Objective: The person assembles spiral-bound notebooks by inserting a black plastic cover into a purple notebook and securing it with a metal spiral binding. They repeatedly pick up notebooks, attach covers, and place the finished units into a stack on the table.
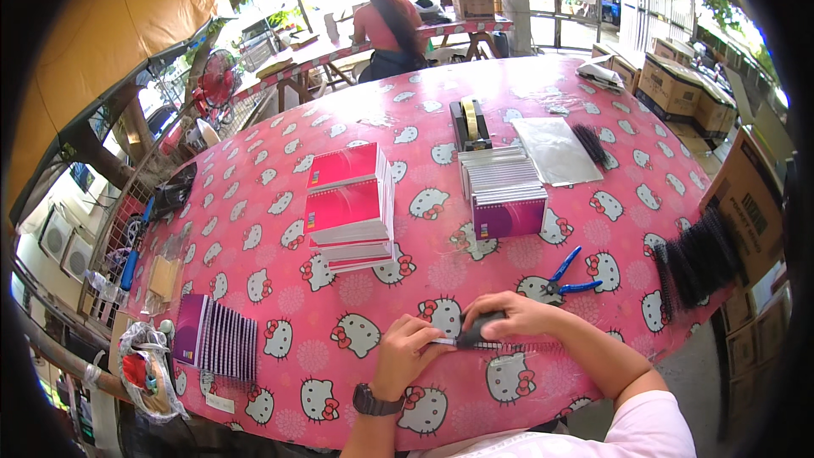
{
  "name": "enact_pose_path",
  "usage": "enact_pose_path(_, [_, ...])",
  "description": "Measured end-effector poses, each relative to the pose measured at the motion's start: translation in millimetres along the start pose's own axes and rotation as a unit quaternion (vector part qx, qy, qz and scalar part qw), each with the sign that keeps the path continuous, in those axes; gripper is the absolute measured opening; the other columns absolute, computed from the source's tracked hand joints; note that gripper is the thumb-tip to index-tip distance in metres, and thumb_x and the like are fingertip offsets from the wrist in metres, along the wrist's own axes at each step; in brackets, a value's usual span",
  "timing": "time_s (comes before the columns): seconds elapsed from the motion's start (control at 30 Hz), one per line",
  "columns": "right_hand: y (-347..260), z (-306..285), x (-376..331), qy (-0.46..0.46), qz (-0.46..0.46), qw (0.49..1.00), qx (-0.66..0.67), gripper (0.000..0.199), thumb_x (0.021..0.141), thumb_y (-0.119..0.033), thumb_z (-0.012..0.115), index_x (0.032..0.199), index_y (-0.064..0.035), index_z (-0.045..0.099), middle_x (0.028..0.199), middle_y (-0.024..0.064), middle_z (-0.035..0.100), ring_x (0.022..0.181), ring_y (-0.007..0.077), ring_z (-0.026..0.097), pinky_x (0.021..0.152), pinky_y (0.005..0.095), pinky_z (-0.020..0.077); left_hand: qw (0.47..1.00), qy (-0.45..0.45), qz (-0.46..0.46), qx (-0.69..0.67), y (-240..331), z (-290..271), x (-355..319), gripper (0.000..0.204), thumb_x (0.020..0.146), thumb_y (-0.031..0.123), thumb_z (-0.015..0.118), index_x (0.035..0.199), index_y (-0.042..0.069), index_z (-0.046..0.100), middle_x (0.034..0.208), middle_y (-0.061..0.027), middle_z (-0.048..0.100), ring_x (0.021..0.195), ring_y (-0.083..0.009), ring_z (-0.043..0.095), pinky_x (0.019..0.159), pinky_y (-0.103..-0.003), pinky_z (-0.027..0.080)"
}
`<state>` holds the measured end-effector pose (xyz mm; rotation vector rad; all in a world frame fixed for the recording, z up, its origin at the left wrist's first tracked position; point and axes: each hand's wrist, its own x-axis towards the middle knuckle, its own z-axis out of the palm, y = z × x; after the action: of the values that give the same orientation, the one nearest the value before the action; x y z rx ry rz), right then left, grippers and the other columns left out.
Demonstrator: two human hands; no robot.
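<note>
Head view, left hand: The left hand (405, 354), with a dark watch (377, 401) on its wrist, had the thumb and fingers pinched together on a thin pale piece (444, 341).
Right hand: The right hand (515, 314) had its fingers bent over a dark rounded object (476, 333) and gripped it, just beside the fingertips of the left one.
Pale piece and dark object: Both were between the two hands, at the near part of the table, in front of the person; what kind of things they were, I could not tell.
Spiral coil: A thin spiral coil (536, 347) stretched out to the right from below the right hand; whether it was joined to the pale piece, I could not tell.
Pliers: Blue-handled pliers (573, 275) lay with handles apart, near the right forearm and beyond it.
Notebooks: A stack of red-pink notebooks (346, 206) was beyond the left hand; a row with a purple cover (509, 219) stood to the right of it; more purple notebooks (216, 341) leaned in a row at the left.
Farther on the table: A black tape dispenser (470, 125) stood behind the purple row, near a whitish plastic sheet (555, 151).
Black coils: Many black coils (697, 261) were heaped at the right edge, beside a cardboard box (746, 203).
Table: Its pink cover (339, 390) carried white cat faces.
Background: A person in pink (388, 25) was at another table.
</note>
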<state>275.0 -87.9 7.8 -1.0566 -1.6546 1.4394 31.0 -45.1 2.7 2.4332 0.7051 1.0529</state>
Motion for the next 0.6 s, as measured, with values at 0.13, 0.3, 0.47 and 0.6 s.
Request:
enact_pose_path(0.13, [-7.0,-1.3,1.5,-0.006,-0.036,0.999,0.039,0.065,0.077,-0.061,0.064,0.107,-0.0032,0.065,0.11,0.0127,0.061,0.106,0.0242,0.055,0.093,0.0358,0.0401,0.999,-0.012,-0.034,-0.011,4.7,-2.8,-2.5,0.024,0.062,0.012,0.082,0.082,0.006,0.069,0.077,-0.0042,0.063,0.072,-0.0193,0.057,0.055,-0.03,0.049])
enact_pose_path(0.3, [-1.5,1.9,3.8,0.009,0.072,0.994,-0.086,0.071,0.075,-0.066,0.061,0.105,-0.0023,0.066,0.111,0.0118,0.062,0.12,0.0276,0.049,0.1,0.0409,0.0361,0.999,-0.024,-0.02,-0.02,2.7,-2.0,-3.5,0.026,0.062,0.011,0.082,0.085,0.007,0.07,0.08,-0.0048,0.063,0.076,-0.02,0.058,0.058,-0.03,0.05])
enact_pose_path(0.47, [-9.8,0.6,0.2,-0.015,-0.083,0.996,0.036,0.053,0.081,-0.051,0.064,0.105,-0.0034,0.065,0.106,0.0112,0.062,0.103,0.0231,0.054,0.091,0.036,0.0407,0.997,0.024,-0.073,-0.025,3.3,-19.9,2.9,0.027,0.063,0.011,0.083,0.087,0.008,0.071,0.081,-0.0042,0.064,0.073,-0.0172,0.06,0.058,-0.028,0.05])
enact_pose_path(0.6, [-2.9,4.1,-2.0,0.021,-0.014,0.996,-0.083,0.054,0.08,-0.052,0.065,0.106,-0.0043,0.065,0.104,0.0104,0.062,0.097,0.0214,0.055,0.085,0.0351,0.0422,0.985,-0.026,-0.14,-0.099,-5.0,-21.2,-6.7,0.026,0.065,0.012,0.083,0.088,0.007,0.071,0.083,-0.0047,0.065,0.069,-0.0137,0.061,0.058,-0.026,0.051])
